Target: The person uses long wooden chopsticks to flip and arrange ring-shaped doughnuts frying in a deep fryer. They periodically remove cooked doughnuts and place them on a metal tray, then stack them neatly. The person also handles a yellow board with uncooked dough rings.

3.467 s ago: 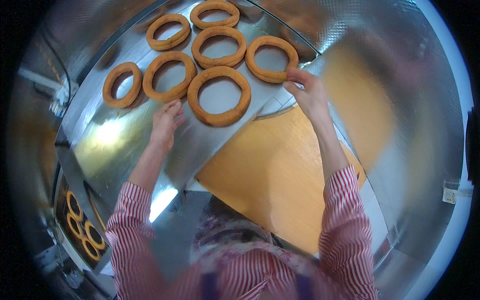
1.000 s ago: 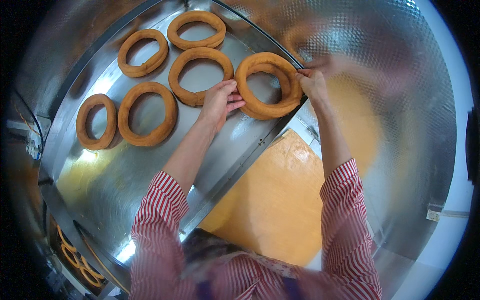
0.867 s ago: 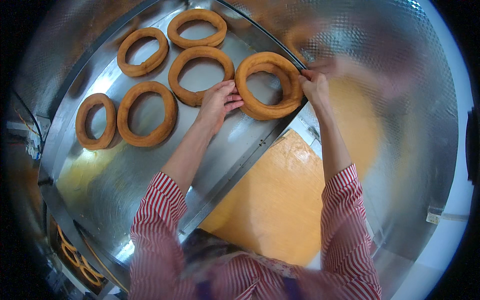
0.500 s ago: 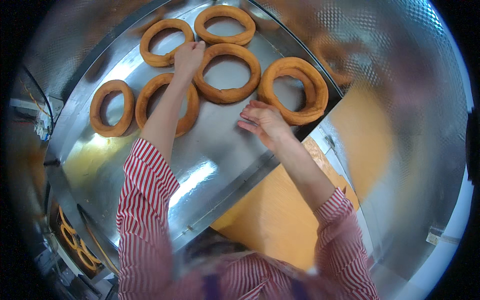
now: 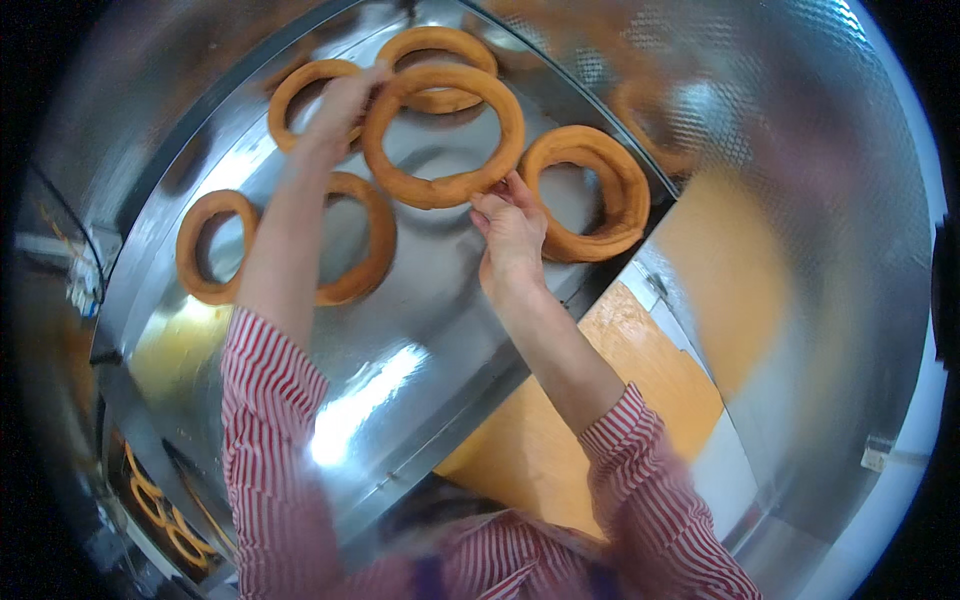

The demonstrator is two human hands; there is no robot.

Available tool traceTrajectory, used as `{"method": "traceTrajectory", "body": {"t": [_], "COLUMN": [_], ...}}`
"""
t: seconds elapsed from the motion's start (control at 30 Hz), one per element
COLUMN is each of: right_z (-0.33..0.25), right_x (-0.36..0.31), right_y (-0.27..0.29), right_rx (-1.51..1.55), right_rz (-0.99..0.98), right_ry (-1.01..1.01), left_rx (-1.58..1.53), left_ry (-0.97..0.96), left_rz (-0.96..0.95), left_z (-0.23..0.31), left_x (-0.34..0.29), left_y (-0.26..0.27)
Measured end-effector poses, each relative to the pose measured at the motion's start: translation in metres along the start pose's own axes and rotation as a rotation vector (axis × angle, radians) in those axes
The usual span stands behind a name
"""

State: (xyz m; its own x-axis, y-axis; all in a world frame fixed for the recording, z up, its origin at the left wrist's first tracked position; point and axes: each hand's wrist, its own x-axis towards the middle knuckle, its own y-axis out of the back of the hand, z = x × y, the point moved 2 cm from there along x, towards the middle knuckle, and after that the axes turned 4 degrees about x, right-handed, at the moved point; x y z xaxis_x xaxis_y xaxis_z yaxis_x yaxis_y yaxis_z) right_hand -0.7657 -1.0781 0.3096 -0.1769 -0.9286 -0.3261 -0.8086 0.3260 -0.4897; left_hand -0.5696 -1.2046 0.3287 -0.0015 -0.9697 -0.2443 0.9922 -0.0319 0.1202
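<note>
A golden-brown bread ring (image 5: 432, 192) is raised off the shiny metal tray (image 5: 440, 275), with its dim shadow beneath. My left hand (image 5: 352, 98) grips its far left edge; those fingers are blurred and partly hidden. Thumb and fingers of my right hand (image 5: 512, 225) pinch the near right edge. Behind the held ring, another bread ring (image 5: 440, 38) lies partly covered. A third ring (image 5: 280, 105) is at the far left, partly behind my left hand. Close to my right hand stand stacked rings (image 5: 630, 200) at the tray's right edge.
Two more rings lie left of centre, a smaller one (image 5: 186, 250) and a larger one (image 5: 378, 245), both partly hidden by my left forearm. A wooden board (image 5: 540, 450) sits below the tray's near edge. Several rings (image 5: 180, 535) show at lower left. Dimpled metal walls (image 5: 690, 60) rise around.
The middle ring has come up off the tray, toward me. My right hand has closed on its near edge, and my left hand has shifted slightly left with it.
</note>
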Motion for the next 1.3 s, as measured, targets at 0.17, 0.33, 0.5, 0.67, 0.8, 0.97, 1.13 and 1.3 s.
{"method": "traceTrajectory", "body": {"t": [0.17,0.33,0.5,0.67,0.8,0.97,1.13,1.3], "right_z": [-0.081,-0.137,-0.14,-0.124,-0.121,-0.116,-0.083,-0.062], "right_x": [-0.011,-0.002,-0.002,-0.003,-0.007,-0.052,-0.109,-0.135], "right_y": [0.015,0.084,0.131,0.148,0.151,0.167,0.16,0.121], "right_rx": [-0.064,-0.247,-0.303,-0.292,-0.249,-0.416,-0.565,-0.67], "right_rz": [0.088,0.149,0.216,0.245,0.208,0.303,0.212,0.033], "right_ry": [0.191,0.295,0.185,0.128,0.158,0.28,0.22,0.141], "left_rx": [-0.106,-0.271,-0.174,-0.112,-0.075,0.761,1.167,0.991], "left_ry": [-0.176,-0.153,-0.043,0.009,-0.037,-0.567,-0.631,-0.586], "left_rz": [-0.106,-0.305,-0.379,-0.37,-0.267,0.313,0.298,0.104], "left_z": [0.047,0.054,0.049,0.037,0.01,-0.03,-0.051,-0.042], "left_x": [-0.022,-0.015,-0.023,-0.019,0.006,0.052,0.057,0.021], "left_y": [-0.026,-0.105,-0.147,-0.151,-0.141,-0.108,-0.105,-0.1]}}
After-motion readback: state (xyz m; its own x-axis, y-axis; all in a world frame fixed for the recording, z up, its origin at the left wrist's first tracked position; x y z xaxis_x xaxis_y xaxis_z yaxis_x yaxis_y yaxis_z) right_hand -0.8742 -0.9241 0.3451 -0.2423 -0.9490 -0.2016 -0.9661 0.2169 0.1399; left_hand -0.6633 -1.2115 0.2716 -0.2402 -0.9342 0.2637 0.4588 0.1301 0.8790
